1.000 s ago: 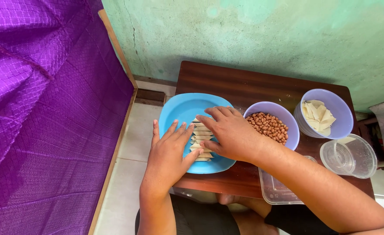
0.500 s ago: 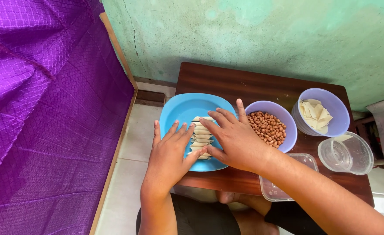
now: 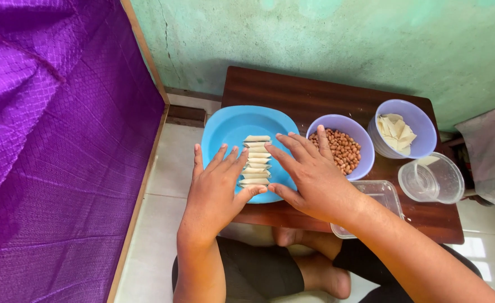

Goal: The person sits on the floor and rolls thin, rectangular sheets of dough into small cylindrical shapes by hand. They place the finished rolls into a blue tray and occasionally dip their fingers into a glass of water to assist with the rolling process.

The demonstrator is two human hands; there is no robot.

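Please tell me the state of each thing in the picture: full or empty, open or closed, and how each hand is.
Blue plate: holds a row of small rolls.
Left bowl: filled with peanuts.
Right bowl: holds pale wrapper pieces.
Round clear container: open, looks empty.
Rectangular clear container: open, partly hidden.
Left hand: flat, fingers spread, beside the rolls.
Right hand: flat, fingers spread, beside the rolls.

Blue plate [image 3: 230, 126]: near rim covered by both hands. Clear rectangular tub [image 3: 379, 193] mostly behind the right forearm. Grey cloth [image 3: 491, 151] cut off at the right edge. Right arm runs out of frame at the bottom.
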